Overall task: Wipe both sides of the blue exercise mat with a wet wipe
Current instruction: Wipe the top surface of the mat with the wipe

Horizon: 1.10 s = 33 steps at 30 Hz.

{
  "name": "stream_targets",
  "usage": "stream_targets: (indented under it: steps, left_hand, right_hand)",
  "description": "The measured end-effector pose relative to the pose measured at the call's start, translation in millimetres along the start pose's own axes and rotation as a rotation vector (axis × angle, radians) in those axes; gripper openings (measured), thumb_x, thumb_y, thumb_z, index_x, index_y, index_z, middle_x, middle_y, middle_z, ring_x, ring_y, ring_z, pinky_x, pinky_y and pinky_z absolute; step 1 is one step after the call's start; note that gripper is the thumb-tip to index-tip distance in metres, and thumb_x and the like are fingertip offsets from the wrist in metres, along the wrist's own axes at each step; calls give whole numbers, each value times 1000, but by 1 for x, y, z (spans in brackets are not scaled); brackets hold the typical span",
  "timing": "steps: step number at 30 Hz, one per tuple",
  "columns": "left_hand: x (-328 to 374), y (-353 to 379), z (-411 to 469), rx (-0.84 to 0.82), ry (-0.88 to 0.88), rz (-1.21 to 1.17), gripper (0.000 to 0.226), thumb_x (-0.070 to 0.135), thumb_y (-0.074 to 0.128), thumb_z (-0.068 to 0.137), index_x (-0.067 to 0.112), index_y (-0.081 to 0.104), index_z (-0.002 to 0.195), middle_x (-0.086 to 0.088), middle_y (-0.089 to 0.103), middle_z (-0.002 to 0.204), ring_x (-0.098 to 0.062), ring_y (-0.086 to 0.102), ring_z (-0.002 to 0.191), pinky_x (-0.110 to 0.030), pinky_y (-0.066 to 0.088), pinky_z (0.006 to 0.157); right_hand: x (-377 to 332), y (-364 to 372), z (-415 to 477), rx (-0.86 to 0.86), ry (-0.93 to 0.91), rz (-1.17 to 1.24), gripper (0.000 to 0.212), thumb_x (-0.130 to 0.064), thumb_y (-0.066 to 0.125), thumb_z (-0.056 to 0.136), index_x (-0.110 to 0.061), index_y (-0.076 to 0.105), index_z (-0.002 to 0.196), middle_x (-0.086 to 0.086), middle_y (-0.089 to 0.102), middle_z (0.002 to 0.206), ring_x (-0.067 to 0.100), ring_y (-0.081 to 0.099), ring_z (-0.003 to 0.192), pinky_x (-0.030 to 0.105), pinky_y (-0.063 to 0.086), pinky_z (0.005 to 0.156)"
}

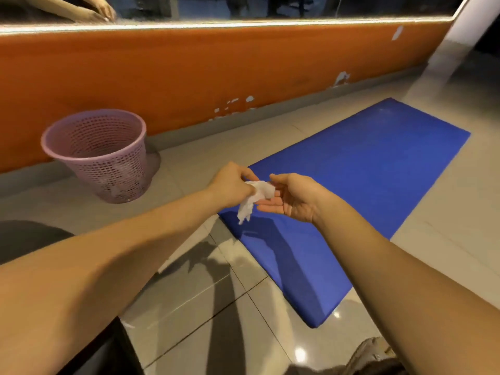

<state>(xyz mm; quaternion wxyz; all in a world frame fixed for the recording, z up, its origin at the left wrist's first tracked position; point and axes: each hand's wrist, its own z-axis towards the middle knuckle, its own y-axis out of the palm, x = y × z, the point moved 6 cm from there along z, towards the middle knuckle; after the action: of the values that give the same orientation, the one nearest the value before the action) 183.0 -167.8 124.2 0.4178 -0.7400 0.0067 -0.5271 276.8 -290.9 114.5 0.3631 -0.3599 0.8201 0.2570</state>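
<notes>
A gym studio: long wall mirror [243,6], blue exercise mat [365,171] on tiled floor [203,307]

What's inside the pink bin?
Through the mesh wall of the pink bin, a few pale crumpled scraps show at the bottom. What they are is unclear, and the wall hides the rest.

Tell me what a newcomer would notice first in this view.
The blue exercise mat lies flat on the tiled floor, right of centre, angled toward the orange wall. Over its left corner, the left hand pinches a crumpled white wet wipe beside the open, palm-up right hand. A pink mesh wastebasket stands at left near the wall.
</notes>
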Motion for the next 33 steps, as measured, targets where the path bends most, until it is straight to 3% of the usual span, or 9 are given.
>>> stream_targets:
  steps: [4,8,11,13,18,22,25,29,33]
  left_hand:
    - [-15,25,8,19,-156,34,22,-1,63,85,17,75,79,-3,71,78,-22,65,75,-40,58,72]
    - [-31,48,24,98,-315,97,8,11,71,88,15,75,83,0,70,82,-25,69,88,-31,53,68]
    - [-68,87,29,184,-430,57,9,19,73,90,11,78,89,-5,74,94,-26,68,93,-30,53,75]
    - [-102,117,20,249,-549,5,11,18,72,91,8,77,93,-7,73,97,-27,67,93,-32,54,80]
    - [-173,187,-22,427,-897,-432,9,4,60,94,5,68,90,-14,71,89,-33,68,79,-38,59,71]
    - [-170,243,-22,380,-786,-715,24,5,63,96,-11,71,81,-17,74,69,-33,69,63,-40,59,63]
    - [-167,271,-14,317,-759,-673,22,6,58,96,0,76,84,-1,77,76,-19,70,71,-22,56,62]
    - [-166,298,-21,218,-720,-302,15,13,66,90,3,75,83,-9,75,82,-28,69,79,-36,59,76]
    - [-177,313,-44,247,-714,-205,5,11,65,86,15,67,84,3,71,93,-20,71,83,-32,59,77]
  right_hand:
    - [14,-32,26,-7,-45,-545,25,-17,56,100,5,66,106,19,69,94,31,71,80,45,61,79]
    - [35,-78,68,0,-86,-1134,12,-5,53,93,-4,61,84,25,63,83,31,57,71,43,54,71]
    - [64,-113,106,9,-42,-1504,18,-13,58,93,-9,54,77,18,56,93,29,51,80,33,45,70]
    - [86,-128,128,-27,-66,-1670,13,-16,59,92,-6,64,99,18,61,112,35,58,99,34,49,80]
    - [148,-152,162,-137,13,-1737,66,-22,61,93,-19,34,152,12,38,151,35,45,131,46,48,101]
    - [190,-164,162,-252,166,-1851,101,-46,68,91,-23,-1,161,10,1,166,38,20,148,53,36,113]
    - [199,-167,157,-306,193,-1895,110,-49,70,88,-23,-10,160,9,-14,166,35,5,153,52,29,118]
    - [197,-167,157,-339,217,-1915,111,-43,71,89,-23,-12,160,9,-18,166,37,2,153,50,29,119]
    - [208,-174,159,-294,189,-1863,101,-27,64,94,-28,-13,159,5,-22,166,33,-5,154,55,30,117]
